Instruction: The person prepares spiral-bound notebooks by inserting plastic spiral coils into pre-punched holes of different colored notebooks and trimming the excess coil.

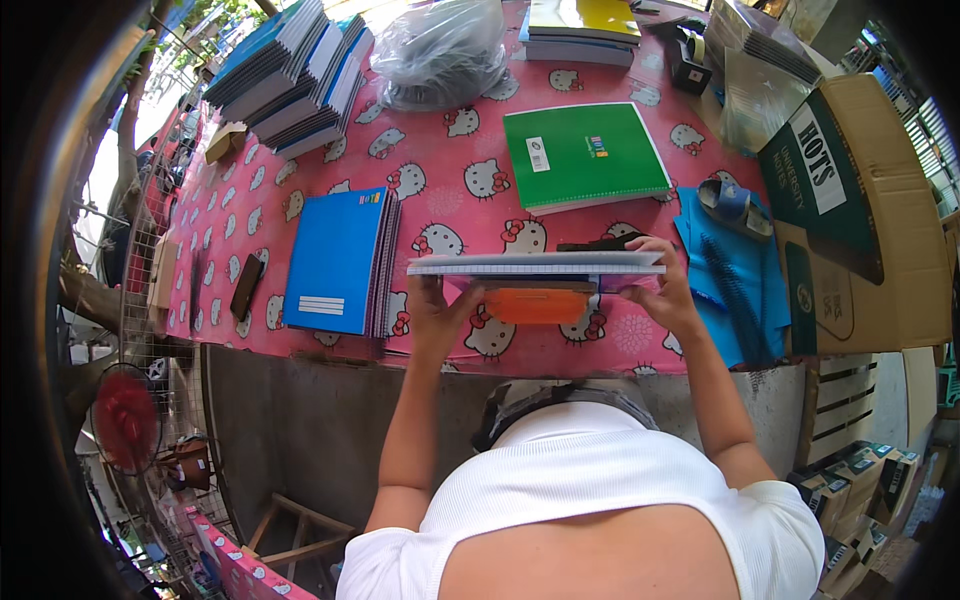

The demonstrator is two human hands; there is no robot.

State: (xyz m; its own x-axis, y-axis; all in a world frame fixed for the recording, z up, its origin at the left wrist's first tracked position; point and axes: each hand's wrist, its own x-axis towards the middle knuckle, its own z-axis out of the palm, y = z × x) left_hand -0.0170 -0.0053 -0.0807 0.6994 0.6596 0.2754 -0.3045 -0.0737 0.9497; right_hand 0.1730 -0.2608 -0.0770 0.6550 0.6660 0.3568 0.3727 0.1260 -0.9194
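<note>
Between my two hands a white paper block (540, 264) stands nearly on edge, with fine lines along its near edge. My left hand (437, 312) closes on its left end, thumb on the near side. My right hand (658, 285) grips the right end, with its fingers over the top corner. Just below the block on the table lies an orange flat-sided object (535, 304), partly hidden. A dark strip-like object (600, 243) shows behind the block. Beyond it lies a green spiral notebook (590, 155); left of my left hand is a stack of blue spiral notebooks (335, 262).
The pink patterned tablecloth (440, 150) bears tall notebook stacks (290, 75), a grey plastic bag (440, 55) and yellow-topped notebooks (580, 30). At right are blue sheets (735, 290), a tape dispenser (690, 65), a tape roll (735, 205) and an opened cardboard box (870, 200).
</note>
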